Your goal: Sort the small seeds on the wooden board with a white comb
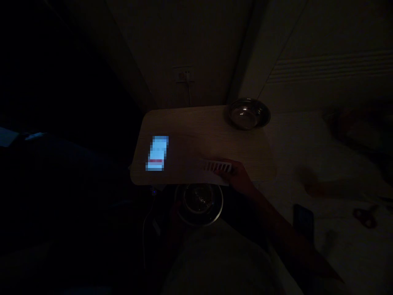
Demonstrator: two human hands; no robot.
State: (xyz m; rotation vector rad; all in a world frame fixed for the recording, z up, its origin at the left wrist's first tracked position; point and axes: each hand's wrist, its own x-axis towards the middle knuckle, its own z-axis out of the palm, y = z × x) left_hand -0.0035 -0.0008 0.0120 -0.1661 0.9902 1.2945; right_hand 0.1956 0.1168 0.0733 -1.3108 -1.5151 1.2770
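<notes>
Low light covers the whole scene. My right hand (238, 176) is closed on the right end of a white slotted strip (217, 166) with a row of dark openings, just above the table's front edge. Under that edge, in front of my body, is a round bowl (218, 213) with a pale rim. Something shiny inside it catches the light, but I cannot make out what. My left hand (176, 212) shows dimly at the bowl's left rim and appears to grip it; most of its fingers are lost in the dark.
A lit phone (157, 152) lies on the left of the wooden table (190, 123). At its back right corner stands a metal bowl (249, 114). A socket (183, 74) with a plugged cord is on the wall. On the right lie a dark phone-like object (303, 221) and red-handled scissors (365, 217).
</notes>
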